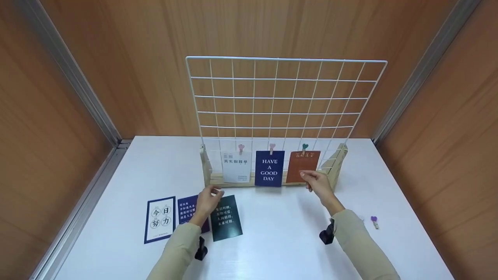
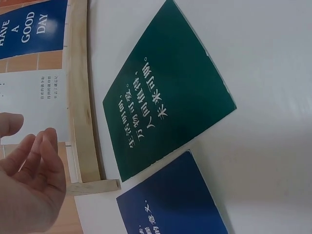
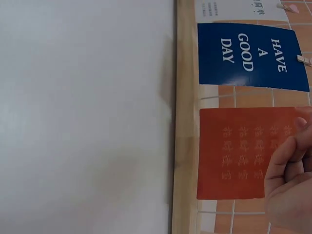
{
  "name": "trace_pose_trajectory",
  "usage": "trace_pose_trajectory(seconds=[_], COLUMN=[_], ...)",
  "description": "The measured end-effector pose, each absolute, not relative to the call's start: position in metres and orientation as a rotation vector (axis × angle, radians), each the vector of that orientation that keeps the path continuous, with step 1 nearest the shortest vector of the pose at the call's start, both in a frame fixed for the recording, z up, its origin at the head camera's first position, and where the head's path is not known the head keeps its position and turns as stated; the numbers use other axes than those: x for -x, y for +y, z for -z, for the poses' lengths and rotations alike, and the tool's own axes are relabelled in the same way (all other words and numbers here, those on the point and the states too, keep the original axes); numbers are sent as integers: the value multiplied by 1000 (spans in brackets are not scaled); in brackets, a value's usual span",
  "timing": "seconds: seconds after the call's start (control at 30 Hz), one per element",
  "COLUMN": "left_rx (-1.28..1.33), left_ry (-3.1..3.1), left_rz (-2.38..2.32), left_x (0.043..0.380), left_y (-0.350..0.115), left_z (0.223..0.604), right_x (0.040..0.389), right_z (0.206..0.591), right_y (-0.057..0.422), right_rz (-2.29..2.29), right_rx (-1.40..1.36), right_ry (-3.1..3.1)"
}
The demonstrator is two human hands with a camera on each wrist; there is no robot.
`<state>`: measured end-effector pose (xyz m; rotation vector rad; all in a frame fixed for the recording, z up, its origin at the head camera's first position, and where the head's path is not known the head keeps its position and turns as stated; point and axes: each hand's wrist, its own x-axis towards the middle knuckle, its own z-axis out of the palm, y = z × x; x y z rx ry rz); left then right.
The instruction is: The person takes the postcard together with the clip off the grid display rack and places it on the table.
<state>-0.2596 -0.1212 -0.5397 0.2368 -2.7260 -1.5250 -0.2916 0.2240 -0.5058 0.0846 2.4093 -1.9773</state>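
My right hand [image 1: 319, 186] is in front of the orange card [image 1: 295, 165], overlapping its lower right corner in the head view. Its fingers are loosely bent, with no object showing between them. A green heart clip [image 1: 305, 147] fixes that card to the white wire grid [image 1: 288, 98]. Beside it hang a navy "HAVE A GOOD DAY" card [image 1: 269, 169] and a white card [image 1: 236, 167], each under a pink heart clip. Over the cards on the table is my left hand [image 1: 208, 202], thumb and fingertips apart. Below it lie a purple-blue card [image 1: 188, 206] and a dark green card [image 1: 227, 219].
A navy-bordered white card [image 1: 160, 219] lies at the left end of the row. On the right, near my right sleeve, is a purple heart clip [image 1: 374, 222]. Wooden feet [image 1: 337, 163] support the grid on the white table [image 1: 280, 241]. Wood-grain panels stand around the table.
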Motion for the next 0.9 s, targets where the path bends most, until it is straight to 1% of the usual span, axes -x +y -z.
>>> trace_pose_trajectory(seconds=[0.57,0.9], left_rx=[-204,-189], left_ry=[-2664,-2642], left_rz=[1493,1478], left_x=[279,285], left_y=[-121,-121], left_z=[532,526], right_x=[308,314], right_z=[496,478], right_y=[180,160], right_rz=[2015,1990], right_rx=[-14,52], right_ry=[2356,2346])
